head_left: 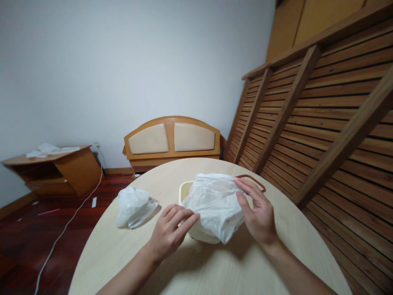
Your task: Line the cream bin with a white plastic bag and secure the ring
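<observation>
A white plastic bag (215, 205) is draped over a small cream bin (184, 190) with a brown handle (253, 179) on the round table. My left hand (170, 233) pinches the bag's left edge with curled fingers. My right hand (256, 209) lies against the bag's right side, fingers gripping the plastic near the bin's rim. Most of the bin is hidden under the bag.
A second crumpled white plastic bag (133, 207) lies on the pale round table (215, 270), left of the bin. Behind are a wooden headboard (172, 141), a low wooden cabinet (52, 168), a slatted wooden frame (322, 123) at right, and a white cable (66, 229) on the floor.
</observation>
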The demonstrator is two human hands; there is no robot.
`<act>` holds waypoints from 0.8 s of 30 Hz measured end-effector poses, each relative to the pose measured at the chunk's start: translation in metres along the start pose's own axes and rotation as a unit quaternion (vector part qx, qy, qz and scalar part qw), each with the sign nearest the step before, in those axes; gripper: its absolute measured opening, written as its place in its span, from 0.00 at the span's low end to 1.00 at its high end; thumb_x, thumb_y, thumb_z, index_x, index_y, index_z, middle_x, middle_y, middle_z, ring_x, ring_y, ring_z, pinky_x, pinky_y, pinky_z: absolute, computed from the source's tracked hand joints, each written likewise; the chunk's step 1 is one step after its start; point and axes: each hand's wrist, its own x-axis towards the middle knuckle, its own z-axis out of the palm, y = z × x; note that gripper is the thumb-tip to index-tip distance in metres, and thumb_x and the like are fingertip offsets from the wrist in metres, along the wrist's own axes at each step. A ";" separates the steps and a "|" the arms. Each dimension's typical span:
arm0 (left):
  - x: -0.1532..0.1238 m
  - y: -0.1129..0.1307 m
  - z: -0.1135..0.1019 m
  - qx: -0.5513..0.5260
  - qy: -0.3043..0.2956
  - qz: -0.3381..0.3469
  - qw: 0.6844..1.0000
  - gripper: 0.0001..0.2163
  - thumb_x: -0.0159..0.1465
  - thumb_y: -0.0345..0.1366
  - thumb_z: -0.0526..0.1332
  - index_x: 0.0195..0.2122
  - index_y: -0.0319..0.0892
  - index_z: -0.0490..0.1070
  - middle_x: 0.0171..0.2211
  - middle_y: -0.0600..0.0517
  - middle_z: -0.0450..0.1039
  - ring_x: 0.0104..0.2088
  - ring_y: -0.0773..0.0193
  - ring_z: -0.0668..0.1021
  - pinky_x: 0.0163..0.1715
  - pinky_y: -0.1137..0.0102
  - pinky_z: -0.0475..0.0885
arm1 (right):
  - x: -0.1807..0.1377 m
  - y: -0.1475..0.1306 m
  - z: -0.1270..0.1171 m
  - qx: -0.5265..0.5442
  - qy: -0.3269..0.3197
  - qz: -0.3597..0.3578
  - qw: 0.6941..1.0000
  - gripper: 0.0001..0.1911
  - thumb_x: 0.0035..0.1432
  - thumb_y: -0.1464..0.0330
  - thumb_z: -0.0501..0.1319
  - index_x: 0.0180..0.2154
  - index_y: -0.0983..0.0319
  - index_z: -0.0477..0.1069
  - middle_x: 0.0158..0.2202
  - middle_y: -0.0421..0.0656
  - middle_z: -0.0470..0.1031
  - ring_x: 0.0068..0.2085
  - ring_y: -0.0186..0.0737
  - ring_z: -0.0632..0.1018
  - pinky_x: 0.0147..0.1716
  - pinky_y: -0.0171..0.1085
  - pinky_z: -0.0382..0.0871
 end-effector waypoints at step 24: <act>-0.016 -0.034 0.011 0.013 0.038 -0.128 0.991 0.08 0.70 0.27 0.57 0.47 0.43 0.72 0.42 0.47 0.76 0.47 0.60 0.79 0.46 0.64 0.79 | 0.001 0.014 0.005 -0.017 -0.129 -0.117 0.985 0.17 0.62 0.77 0.58 0.43 0.54 0.81 0.40 0.44 0.79 0.42 0.43 0.79 0.42 0.43 0.76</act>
